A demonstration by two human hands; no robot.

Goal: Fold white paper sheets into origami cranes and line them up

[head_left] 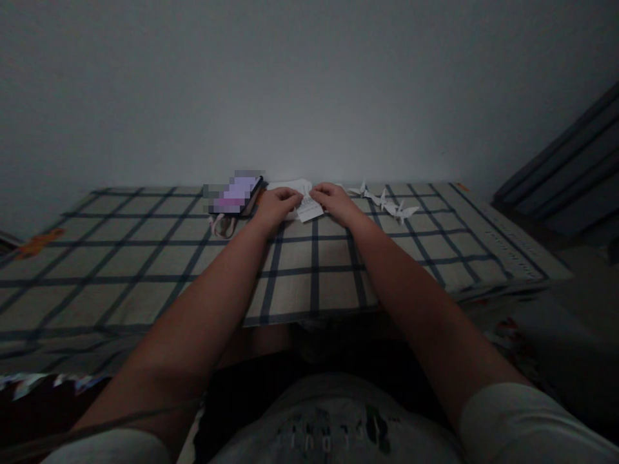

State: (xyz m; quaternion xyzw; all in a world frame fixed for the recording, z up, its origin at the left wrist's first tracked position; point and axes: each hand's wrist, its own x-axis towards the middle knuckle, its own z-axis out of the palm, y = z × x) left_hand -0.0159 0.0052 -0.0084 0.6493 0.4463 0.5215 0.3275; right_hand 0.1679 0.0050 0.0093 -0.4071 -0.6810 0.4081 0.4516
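A small piece of white paper (310,210) with faint print lies between my hands, over the checked cloth. My left hand (279,205) pinches its left side, fingers closed and pressed together. On the opposite side my right hand (333,198) grips the paper the same way, thumb against fingers. More white paper (290,185) shows flat behind the hands. Folded white paper cranes (384,202) stand in a row to the right of my right hand. The fine folds in the held paper are too small to make out.
Left of my left hand a phone (238,194) with a lit, pixelated screen leans up, a pale strap (225,224) below it. The checked tablecloth (314,283) covers the table, which meets a plain wall (309,90). Dark folded fabric (575,154) hangs at the right.
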